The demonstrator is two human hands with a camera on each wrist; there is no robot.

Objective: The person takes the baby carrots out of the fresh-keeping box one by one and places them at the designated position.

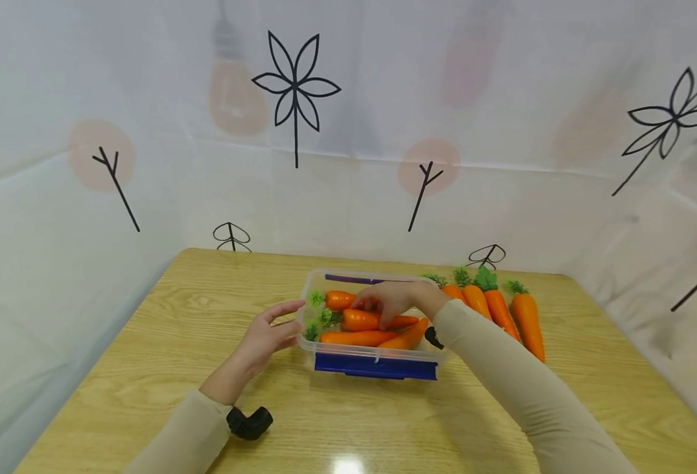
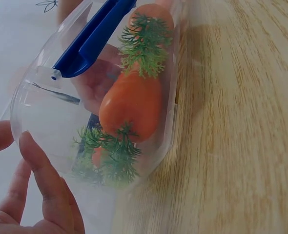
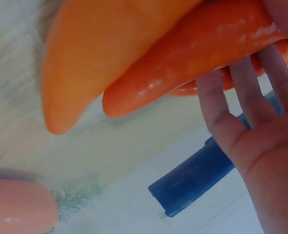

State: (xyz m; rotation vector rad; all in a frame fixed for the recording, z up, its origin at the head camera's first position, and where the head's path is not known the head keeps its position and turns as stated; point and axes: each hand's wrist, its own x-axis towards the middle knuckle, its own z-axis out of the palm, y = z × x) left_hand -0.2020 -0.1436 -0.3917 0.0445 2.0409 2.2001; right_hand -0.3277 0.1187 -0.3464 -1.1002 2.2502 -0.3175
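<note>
In the clear box [image 1: 314,282] on the surface [image 1: 218,296] I can count four carrots [image 1: 354,338], and four more carrots [image 1: 501,312] lie side by side just to its right. The right hand [image 1: 392,297] grasps the middle carrot [image 1: 357,320] inside the box, while the left hand [image 1: 265,339] is relaxed, its fingertips touching the box's left end. The left wrist view shows leafy tops [image 2: 119,151] through the transparent wall; only the right wrist view shows clearly the right fingers along the carrot.

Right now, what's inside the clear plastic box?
At least four orange carrots, some green tops, and the right hand gripping one carrot. Hand and carrots hide whatever's beneath.
</note>
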